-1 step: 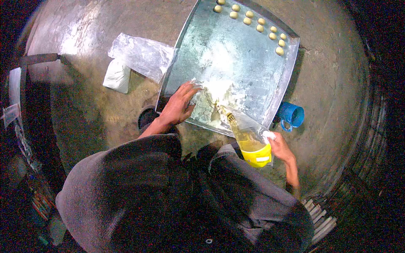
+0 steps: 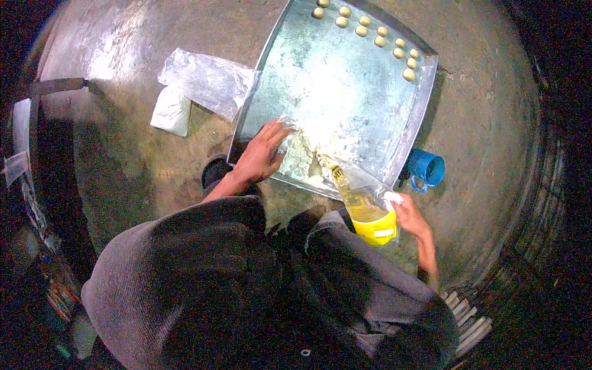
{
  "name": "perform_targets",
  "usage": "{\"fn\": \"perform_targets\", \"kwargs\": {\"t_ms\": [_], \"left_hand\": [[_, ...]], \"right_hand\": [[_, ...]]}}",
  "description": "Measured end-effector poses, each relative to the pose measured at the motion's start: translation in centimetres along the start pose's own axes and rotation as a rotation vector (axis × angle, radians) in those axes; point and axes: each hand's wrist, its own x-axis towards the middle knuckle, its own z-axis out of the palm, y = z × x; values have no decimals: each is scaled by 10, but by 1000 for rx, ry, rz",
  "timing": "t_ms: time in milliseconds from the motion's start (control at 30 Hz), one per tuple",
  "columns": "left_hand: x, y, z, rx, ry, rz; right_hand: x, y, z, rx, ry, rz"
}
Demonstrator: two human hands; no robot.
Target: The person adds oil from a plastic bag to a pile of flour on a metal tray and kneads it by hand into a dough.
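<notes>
A metal tray (image 2: 333,55) holds several round dough balls (image 2: 362,29) along its far right side and a heap of white flour with a paler doughy mass (image 2: 311,145) near its front. My left hand (image 2: 262,154) rests at the tray's left front, fingers apart and slightly bent, white powder on the tips, beside the heap. My right hand (image 2: 407,213) grips a clear plastic bag holding a tilted bottle (image 2: 364,200) of yellow liquid with a bright yellow lower part. The bottle's neck points down-left onto the heap.
A white filled bag (image 2: 169,111) and a loose clear plastic sheet (image 2: 203,77) lie left of the tray on the concrete floor (image 2: 123,154). A blue mug (image 2: 425,168) lies right of the tray. A dark round object (image 2: 214,172) sits by my left forearm. Pale sticks (image 2: 468,324) lie at lower right.
</notes>
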Motion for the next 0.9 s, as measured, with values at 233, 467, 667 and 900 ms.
{"fn": "perform_targets", "kwargs": {"t_ms": [233, 467, 667, 900], "left_hand": [[0, 5, -2, 14, 16, 0], [1, 5, -2, 9, 10, 2], [0, 6, -3, 8, 19, 29], [3, 13, -1, -51, -35, 54]], "right_hand": [[-3, 11, 6, 52, 54, 16], [-3, 28, 0, -61, -32, -14], [-11, 5, 6, -14, 53, 59], [-20, 15, 2, -72, 33, 26]]}}
